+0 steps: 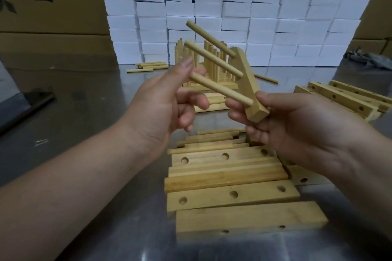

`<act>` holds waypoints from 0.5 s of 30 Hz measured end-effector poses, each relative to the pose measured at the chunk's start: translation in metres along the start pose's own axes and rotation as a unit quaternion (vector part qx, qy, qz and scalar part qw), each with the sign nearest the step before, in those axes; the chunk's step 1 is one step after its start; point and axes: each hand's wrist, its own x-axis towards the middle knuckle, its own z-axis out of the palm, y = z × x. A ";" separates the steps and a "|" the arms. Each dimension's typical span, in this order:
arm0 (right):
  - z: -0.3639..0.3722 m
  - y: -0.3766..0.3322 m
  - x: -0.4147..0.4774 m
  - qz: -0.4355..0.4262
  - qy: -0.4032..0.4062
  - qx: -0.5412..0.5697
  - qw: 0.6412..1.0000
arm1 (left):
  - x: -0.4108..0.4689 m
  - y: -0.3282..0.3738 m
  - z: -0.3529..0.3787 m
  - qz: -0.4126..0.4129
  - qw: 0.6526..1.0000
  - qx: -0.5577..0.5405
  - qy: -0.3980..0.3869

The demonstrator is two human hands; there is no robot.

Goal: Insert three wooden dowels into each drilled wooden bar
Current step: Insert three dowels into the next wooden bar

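Note:
My right hand [286,125] grips the near end of a drilled wooden bar [248,82], held up in the air and tilted away from me. Three dowels stick out of it to the left: a far one [210,39], a middle one [214,59] and a near one [222,89]. My left hand [169,99] pinches the free end of the near dowel between thumb and fingers. Below my hands, several empty drilled bars [231,195] lie side by side on the metal table, with loose dowels [210,142] behind them.
Finished bars with upright dowels [203,59] stand at the table's far middle. More drilled bars [343,97] are stacked at the right. Loose dowels [148,66] lie far left. White boxes [233,6] form a back wall, and cardboard cartons [48,0] stand on the left.

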 end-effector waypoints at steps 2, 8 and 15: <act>0.000 0.002 0.002 0.004 -0.004 0.028 1.000 | -0.001 -0.002 0.003 -0.001 1.000 0.010 -0.006; 0.005 0.009 0.001 -0.020 -0.024 -0.018 0.999 | -0.008 -0.005 0.014 0.005 0.982 0.189 -0.031; 0.012 0.013 -0.004 -0.033 -0.019 -0.051 0.998 | -0.014 -0.009 0.023 0.006 0.969 0.246 -0.031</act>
